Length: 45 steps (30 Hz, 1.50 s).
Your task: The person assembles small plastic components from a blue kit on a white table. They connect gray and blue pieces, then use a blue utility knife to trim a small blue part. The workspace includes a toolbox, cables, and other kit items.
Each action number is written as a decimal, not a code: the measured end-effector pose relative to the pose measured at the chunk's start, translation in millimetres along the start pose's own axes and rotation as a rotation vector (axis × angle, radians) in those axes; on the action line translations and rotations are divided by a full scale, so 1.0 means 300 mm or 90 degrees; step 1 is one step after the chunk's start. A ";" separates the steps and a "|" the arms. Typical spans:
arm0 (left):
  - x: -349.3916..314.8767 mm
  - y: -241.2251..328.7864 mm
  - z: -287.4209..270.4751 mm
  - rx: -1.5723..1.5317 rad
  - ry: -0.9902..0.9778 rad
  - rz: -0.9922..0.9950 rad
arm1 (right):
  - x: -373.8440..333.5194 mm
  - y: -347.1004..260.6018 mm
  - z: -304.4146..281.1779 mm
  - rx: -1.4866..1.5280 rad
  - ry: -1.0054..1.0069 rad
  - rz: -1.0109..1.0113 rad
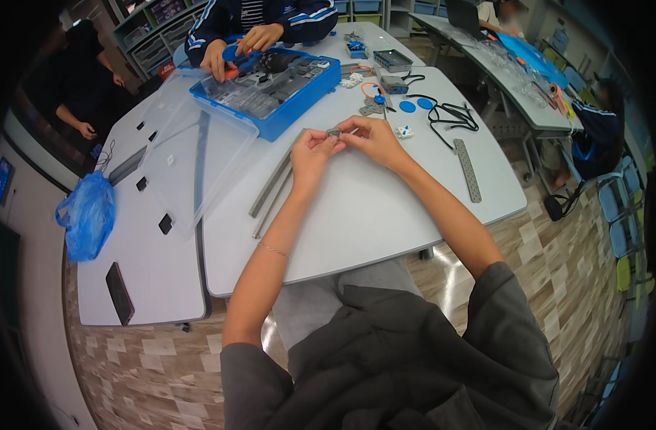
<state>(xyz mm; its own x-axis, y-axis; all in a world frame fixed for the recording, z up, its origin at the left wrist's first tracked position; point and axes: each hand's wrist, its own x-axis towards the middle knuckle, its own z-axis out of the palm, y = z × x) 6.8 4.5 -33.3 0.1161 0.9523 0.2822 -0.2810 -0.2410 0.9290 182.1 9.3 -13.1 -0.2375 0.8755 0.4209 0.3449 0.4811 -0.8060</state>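
Observation:
Above the middle of the white table, my left hand (314,154) and my right hand (377,140) meet with fingertips closed on a small grey building-kit part (333,132). The fingers cover much of it, so its exact shape is hard to make out. Long grey beams (271,188) lie beside my left forearm. To the right of my right hand sits a small white connector piece (404,132). Just beyond my hands are a grey plate-like part (372,107) and two blue discs (407,106).
Across the table, another person's hands (260,39) work over a blue kit box (288,115). A clear lid (199,154) leans left of it. A perforated grey strip (468,172), black cable (453,115) and grey module (394,85) lie right. Far left are a blue bag (88,215) and phone (119,292).

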 end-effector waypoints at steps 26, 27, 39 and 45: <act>-0.012 0.058 -0.016 -0.006 -0.077 -0.055 | 0.003 -0.003 -0.023 0.215 -0.035 0.054; -0.013 0.058 -0.014 -0.013 -0.074 -0.057 | 0.004 -0.001 -0.023 0.225 -0.037 0.051; -0.018 0.068 -0.010 -0.018 -0.063 -0.074 | 0.004 0.001 -0.027 0.261 -0.056 0.083; -0.019 0.063 -0.016 -0.008 -0.061 -0.074 | 0.002 -0.003 -0.027 0.252 -0.057 0.085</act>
<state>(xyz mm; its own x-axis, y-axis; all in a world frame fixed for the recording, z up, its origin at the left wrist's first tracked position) -3.6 -4.5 -18.6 0.2389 0.9514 0.1943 -0.2714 -0.1267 0.9541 188.9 9.8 -8.9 -0.2977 0.9131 0.2787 0.0068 0.2939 -0.9558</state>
